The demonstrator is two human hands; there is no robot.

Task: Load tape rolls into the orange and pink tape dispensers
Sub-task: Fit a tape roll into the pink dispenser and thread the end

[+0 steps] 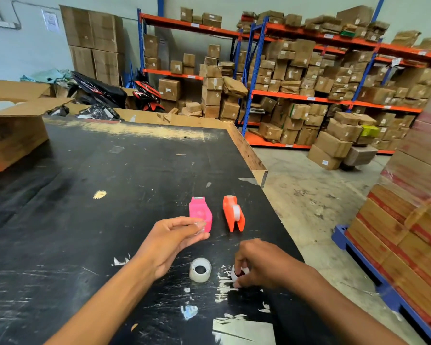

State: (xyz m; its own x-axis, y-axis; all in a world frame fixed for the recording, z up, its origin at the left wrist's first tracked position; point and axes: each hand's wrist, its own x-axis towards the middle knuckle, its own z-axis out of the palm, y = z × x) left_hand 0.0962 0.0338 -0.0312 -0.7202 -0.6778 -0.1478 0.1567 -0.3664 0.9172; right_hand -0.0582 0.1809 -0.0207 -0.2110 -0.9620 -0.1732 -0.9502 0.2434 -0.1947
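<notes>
Left hand (pixel 171 241) pinching clear piece, right hand (pixel 255 263) gripping tape roll (pixel 238 272) near table edge (pixel 271 195)

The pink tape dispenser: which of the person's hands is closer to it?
Left. The left hand has its fingers right at the near end of the pink tape dispenser, pinching something small and clear. The right hand is lower, nearer the person, gripping a small white roll.

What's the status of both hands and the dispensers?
Left hand pinching something clear by pink dispenser. Right hand gripping small roll. Orange dispenser loaded. Spare tape roll on table; nothing blocking.
</notes>
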